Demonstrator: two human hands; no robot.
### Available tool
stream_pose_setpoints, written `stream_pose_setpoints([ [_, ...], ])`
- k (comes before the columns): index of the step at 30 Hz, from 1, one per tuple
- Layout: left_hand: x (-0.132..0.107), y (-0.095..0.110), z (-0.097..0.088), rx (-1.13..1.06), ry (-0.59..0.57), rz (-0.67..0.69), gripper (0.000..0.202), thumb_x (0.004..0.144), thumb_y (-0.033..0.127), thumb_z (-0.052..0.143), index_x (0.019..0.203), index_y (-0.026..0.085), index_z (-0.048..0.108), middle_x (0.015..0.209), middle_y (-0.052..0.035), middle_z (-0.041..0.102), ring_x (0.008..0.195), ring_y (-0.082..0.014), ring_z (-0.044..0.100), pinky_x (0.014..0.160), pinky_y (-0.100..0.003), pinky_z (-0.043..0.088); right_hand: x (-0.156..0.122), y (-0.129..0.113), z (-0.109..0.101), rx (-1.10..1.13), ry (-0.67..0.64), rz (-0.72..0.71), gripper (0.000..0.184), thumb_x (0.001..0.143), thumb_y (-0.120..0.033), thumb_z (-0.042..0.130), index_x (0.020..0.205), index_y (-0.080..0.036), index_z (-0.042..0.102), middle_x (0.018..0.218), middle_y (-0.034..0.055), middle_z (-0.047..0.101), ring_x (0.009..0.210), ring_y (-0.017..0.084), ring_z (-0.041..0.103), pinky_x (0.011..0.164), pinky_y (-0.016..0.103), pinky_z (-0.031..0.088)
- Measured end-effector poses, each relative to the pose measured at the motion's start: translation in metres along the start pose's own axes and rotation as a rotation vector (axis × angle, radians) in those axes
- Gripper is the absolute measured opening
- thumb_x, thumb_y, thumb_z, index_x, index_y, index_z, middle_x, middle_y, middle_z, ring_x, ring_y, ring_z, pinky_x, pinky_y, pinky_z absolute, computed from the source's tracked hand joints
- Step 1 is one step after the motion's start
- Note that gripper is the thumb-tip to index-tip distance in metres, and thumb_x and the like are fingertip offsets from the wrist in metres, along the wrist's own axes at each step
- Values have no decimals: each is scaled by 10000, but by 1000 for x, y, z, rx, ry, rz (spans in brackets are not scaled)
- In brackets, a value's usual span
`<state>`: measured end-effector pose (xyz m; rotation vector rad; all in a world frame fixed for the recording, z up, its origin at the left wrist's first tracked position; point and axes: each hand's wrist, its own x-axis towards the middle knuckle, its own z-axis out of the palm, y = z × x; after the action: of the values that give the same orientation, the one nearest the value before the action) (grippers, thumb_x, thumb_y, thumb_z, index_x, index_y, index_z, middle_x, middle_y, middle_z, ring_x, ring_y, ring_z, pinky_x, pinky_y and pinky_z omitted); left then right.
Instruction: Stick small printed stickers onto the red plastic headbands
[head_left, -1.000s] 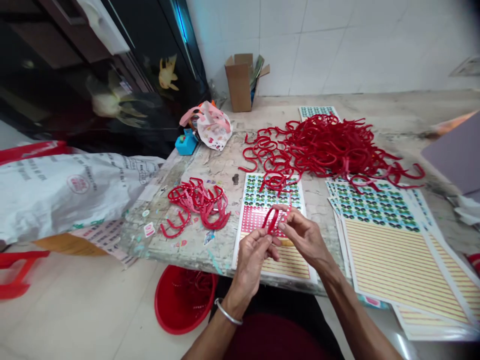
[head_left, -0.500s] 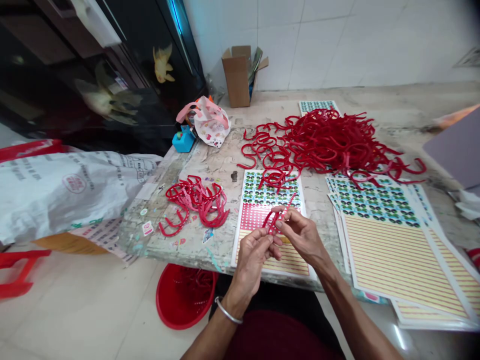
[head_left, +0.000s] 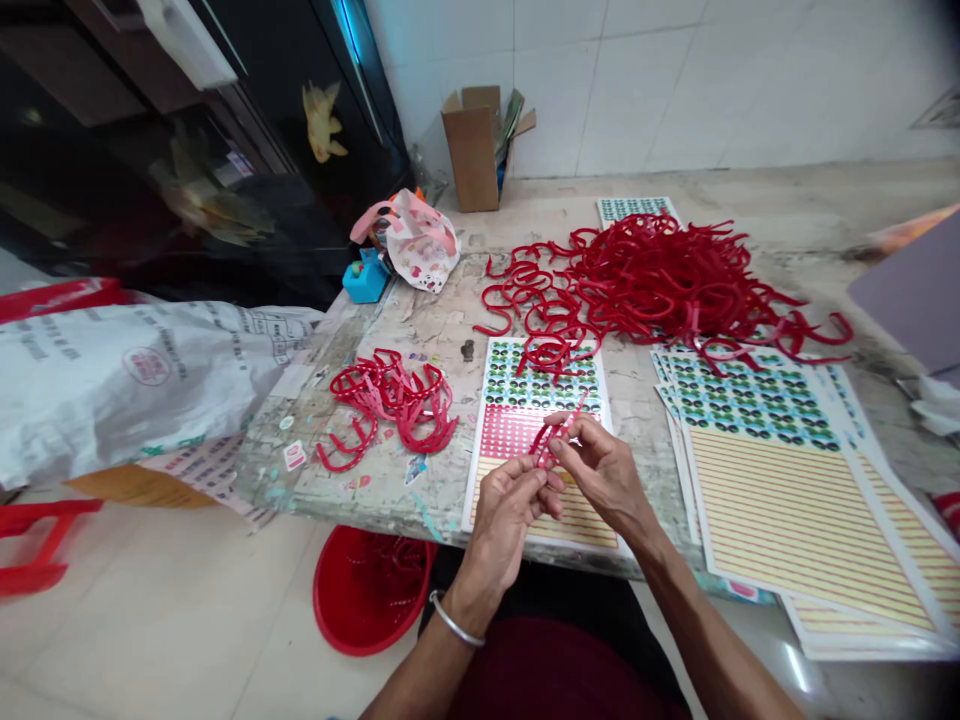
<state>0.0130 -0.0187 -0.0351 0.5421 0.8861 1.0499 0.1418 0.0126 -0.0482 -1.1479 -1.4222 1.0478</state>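
Observation:
Above a sticker sheet, both hands meet at a thin curved red band, which looks like a hairband. My left hand pinches the band's lower end between thumb and fingers. A narrow red strip with white dots runs along the band, its free end pointing up and away. My right hand grips strip and band together with thumb and forefinger. Fingers hide part of where the two touch. The sheet below carries green-and-blue pictures, red rows with white marks and yellow striped rows.
A large heap of red bands lies beyond the hands, and a smaller pile to the left. More sticker sheets are stacked at right. A red basket stands below the table edge. Behind are a blue tape dispenser, a bag and a carton.
The strip's free end sits slightly lower and closer to the right fingers. My right fingertips have shifted a little on the band; the left hand stays nearly in place.

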Motion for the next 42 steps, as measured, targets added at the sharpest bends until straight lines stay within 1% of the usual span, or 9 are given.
stream_pose_setpoints([
  [5,0,0,0,-11,-7,6,105,778,210,581,810,110,587,725,-49,646,537,-80,539,564,-217,420,0,1,0,5,12,1,137,809,-284,555,717,-191,511,995,81,573,871,180,574,661,278,482],
  [12,1,-1,0,-18,-29,11,93,791,204,573,794,113,590,722,-40,638,553,-82,551,574,-220,422,-1,2,1,23,-3,8,114,823,-266,534,740,-196,497,1020,74,544,724,129,551,632,272,493],
  [17,1,0,3,27,4,10,152,796,249,576,720,117,580,673,-17,614,517,-74,543,542,-208,413,0,-1,1,-51,20,-64,115,822,-221,528,715,-195,496,965,71,558,874,161,552,658,254,489],
  [20,3,-2,3,68,64,39,182,789,267,581,684,120,566,603,4,583,468,-69,515,489,-198,395,-1,-1,3,-129,16,-98,97,829,-201,514,732,-192,507,950,70,564,866,154,557,634,241,494],
  [24,7,-9,2,111,100,98,179,792,264,573,687,120,561,581,15,566,444,-61,486,456,-189,378,-7,7,7,-289,140,-205,84,825,-179,523,742,-191,537,884,57,600,799,152,577,633,264,509],
  [27,8,-13,2,129,104,112,195,794,264,568,665,120,548,577,14,562,435,-58,480,445,-187,372,-10,13,11,-421,261,-311,70,814,-143,544,785,-193,584,908,66,633,851,170,596,731,308,510],
  [31,7,-13,2,133,109,113,188,792,254,571,666,117,548,580,14,558,438,-54,479,452,-185,374,-11,19,10,-539,288,-386,123,810,-125,554,881,-192,629,958,83,648,929,187,598,822,340,496],
  [37,6,-11,2,100,118,64,182,792,246,562,665,117,543,565,18,540,421,-58,463,430,-190,372,-5,23,3,-520,247,-385,124,811,-147,561,880,-189,655,888,75,663,885,187,602,785,341,509],
  [42,6,-10,1,94,105,53,175,793,238,561,671,114,544,564,18,537,419,-57,459,425,-189,371,-5,23,4,-422,235,-289,103,811,-177,566,763,-189,656,771,51,647,801,173,599,730,314,502],
])
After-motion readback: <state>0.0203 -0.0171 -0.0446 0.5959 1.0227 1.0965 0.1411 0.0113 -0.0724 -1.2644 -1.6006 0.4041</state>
